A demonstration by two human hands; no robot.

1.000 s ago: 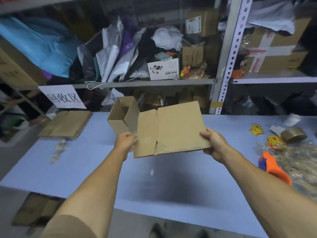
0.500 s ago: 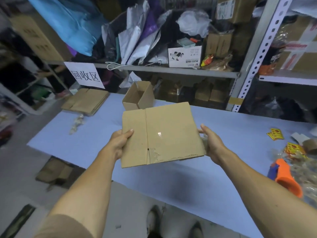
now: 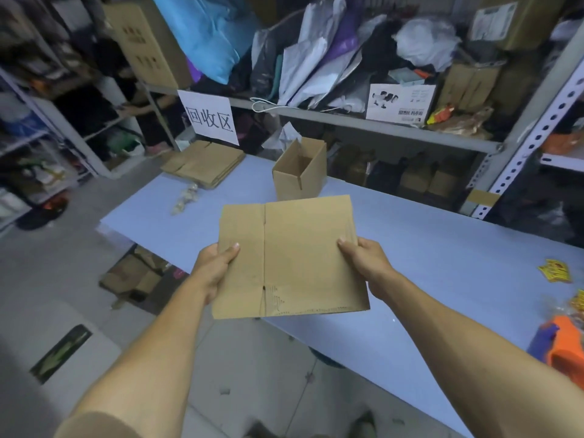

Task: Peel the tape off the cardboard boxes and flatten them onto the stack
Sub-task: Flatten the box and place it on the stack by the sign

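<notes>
Head view: flattened brown corrugated cardboard box (image 3: 290, 257), rectangular, creased, torn ragged near edge, held above near edge of pale blue smooth table (image 3: 442, 263), left hand (image 3: 215, 267) and right hand (image 3: 363, 259) pinching its sides thumbs-on-top, with open brown cardboard box (image 3: 298, 172) and flat brown cardboard stack (image 3: 203, 162) beyond it.

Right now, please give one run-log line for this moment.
left hand: holds flattened brown cardboard box | right hand: holds same | stack of flattened cardboard: far left on blue table | step: carry to stack
</notes>
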